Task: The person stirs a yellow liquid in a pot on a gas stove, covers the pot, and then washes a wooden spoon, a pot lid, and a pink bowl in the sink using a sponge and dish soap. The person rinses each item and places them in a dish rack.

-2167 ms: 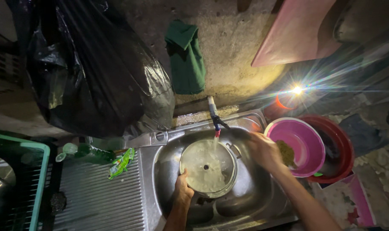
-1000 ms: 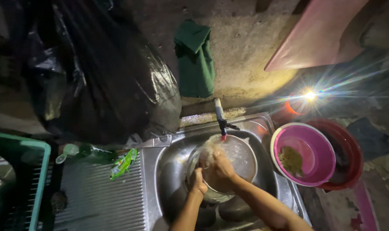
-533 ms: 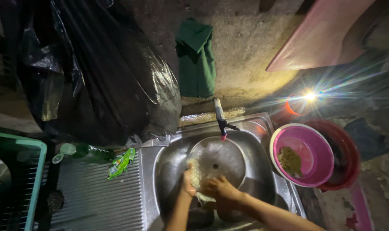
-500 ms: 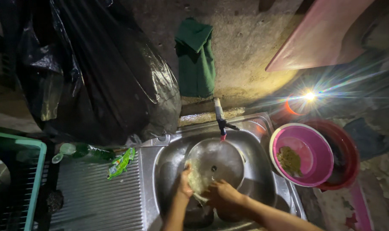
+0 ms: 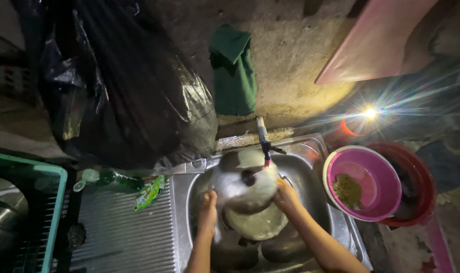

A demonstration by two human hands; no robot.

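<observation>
A round metal lid with a dark knob (image 5: pixel 245 183) is tilted up under the tap (image 5: pixel 263 141) in the steel sink (image 5: pixel 310 151). My left hand (image 5: pixel 207 210) grips its left edge and my right hand (image 5: pixel 287 196) grips its right edge. Below the lid a round metal pot (image 5: pixel 257 225) lies in the basin, partly hidden by it.
A pink bowl (image 5: pixel 364 183) with greenish scraps sits inside a red basin (image 5: pixel 417 187) to the right. On the ribbed drainboard (image 5: pixel 124 237) lie a green bottle (image 5: pixel 111 178) and a green packet (image 5: pixel 149 192). A big black bag (image 5: pixel 124 86), a green cloth (image 5: pixel 235 71) and a green crate (image 5: pixel 33 202) are nearby.
Earlier both hands rubbed the pot's inside low in the sink. Now they hold the lid by its edges, raised up under the tap.
</observation>
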